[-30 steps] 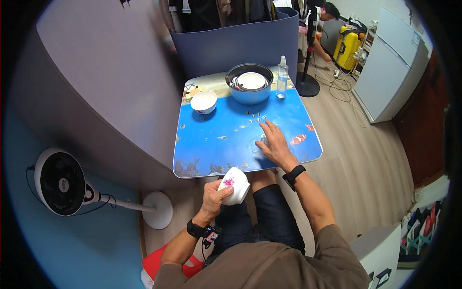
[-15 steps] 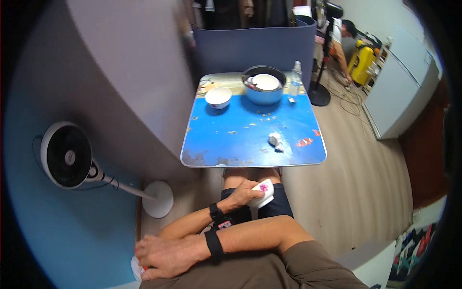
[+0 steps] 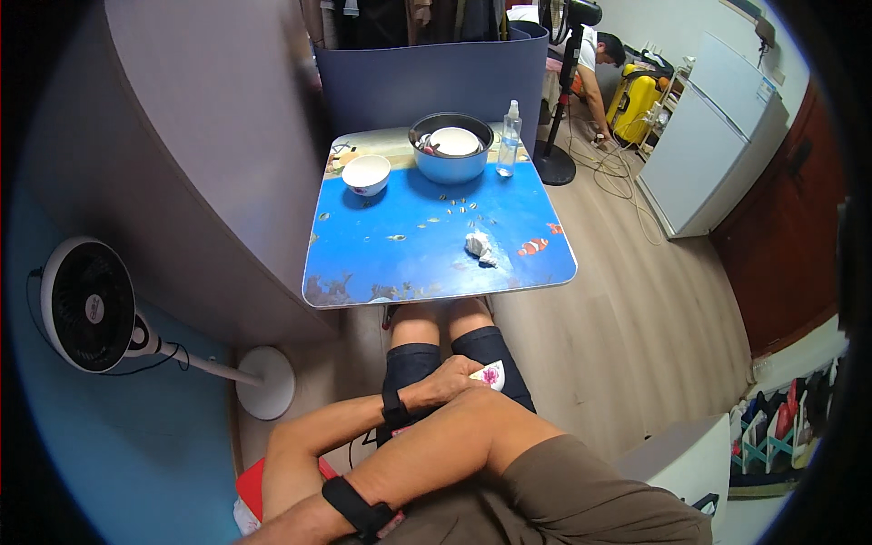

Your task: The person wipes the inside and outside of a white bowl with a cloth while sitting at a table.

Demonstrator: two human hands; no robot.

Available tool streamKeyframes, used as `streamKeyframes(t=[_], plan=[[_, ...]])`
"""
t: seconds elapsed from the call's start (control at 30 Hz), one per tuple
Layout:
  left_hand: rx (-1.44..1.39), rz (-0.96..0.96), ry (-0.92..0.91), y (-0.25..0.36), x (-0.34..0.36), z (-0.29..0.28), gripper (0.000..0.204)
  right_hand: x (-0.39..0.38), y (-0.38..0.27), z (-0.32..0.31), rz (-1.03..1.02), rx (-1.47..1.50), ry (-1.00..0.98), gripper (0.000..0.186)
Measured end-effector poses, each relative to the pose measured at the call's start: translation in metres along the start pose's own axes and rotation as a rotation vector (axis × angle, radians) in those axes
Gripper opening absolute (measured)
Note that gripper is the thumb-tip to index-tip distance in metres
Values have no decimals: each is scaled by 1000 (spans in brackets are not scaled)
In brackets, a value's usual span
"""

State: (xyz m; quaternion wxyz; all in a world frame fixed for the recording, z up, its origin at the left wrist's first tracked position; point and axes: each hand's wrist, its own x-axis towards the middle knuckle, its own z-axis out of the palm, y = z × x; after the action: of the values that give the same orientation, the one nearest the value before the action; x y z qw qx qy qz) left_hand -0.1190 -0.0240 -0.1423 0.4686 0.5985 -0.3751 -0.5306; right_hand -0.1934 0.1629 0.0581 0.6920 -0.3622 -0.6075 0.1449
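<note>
My left hand point(image 3: 447, 380) is closed on a small white bowl point(image 3: 491, 375) with a pink flower, tilted above my lap; my bent right arm partly covers it. That arm crosses in front of my body to the lower left. At the lower edge only the back of my right hand point(image 3: 289, 530) shows; its fingers are cut off by the frame. Close to it lie a red item point(image 3: 250, 490) and some whitish plastic, both partly hidden. On the blue sea-patterned table point(image 3: 363, 263) are a crumpled white tissue point(image 3: 480, 247) and another white bowl point(image 3: 366, 174).
A blue pot point(image 3: 451, 167) with bowls inside and a clear spray bottle point(image 3: 509, 141) stand at the table's back. A white fan point(image 3: 91, 307) is at left, a black stand fan point(image 3: 555, 163) behind. Farther right are a crouching person point(image 3: 592, 86), cables and a fridge point(image 3: 713, 136).
My right hand has moved down and left, mostly out of the frame, and uncovered the red item. The left hand still holds the bowl. The whole view has shifted.
</note>
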Motion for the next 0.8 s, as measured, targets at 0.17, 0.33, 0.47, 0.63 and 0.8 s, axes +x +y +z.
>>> streamKeyframes(t=[0.17, 0.33, 0.47, 0.63, 0.8], plan=[[-58, -54, 9, -14, 10, -2, 24, -21, 1, -57, 667, -584, -160, 39], [-74, -18, 23, 9, 12, -4, 21, -37, 50, -46, 235, -330, 29, 32], [41, 5, 56, 20, 10, -18, 19, -9, 52, -15, 9, 61, -187, 27], [76, 52, 52, 33, 26, -10, 23, 6, -2, -18, 288, 143, -205, 29], [123, 46, 67, 40, 66, 16, 25, -5, 9, -35, 387, -138, -192, 37]])
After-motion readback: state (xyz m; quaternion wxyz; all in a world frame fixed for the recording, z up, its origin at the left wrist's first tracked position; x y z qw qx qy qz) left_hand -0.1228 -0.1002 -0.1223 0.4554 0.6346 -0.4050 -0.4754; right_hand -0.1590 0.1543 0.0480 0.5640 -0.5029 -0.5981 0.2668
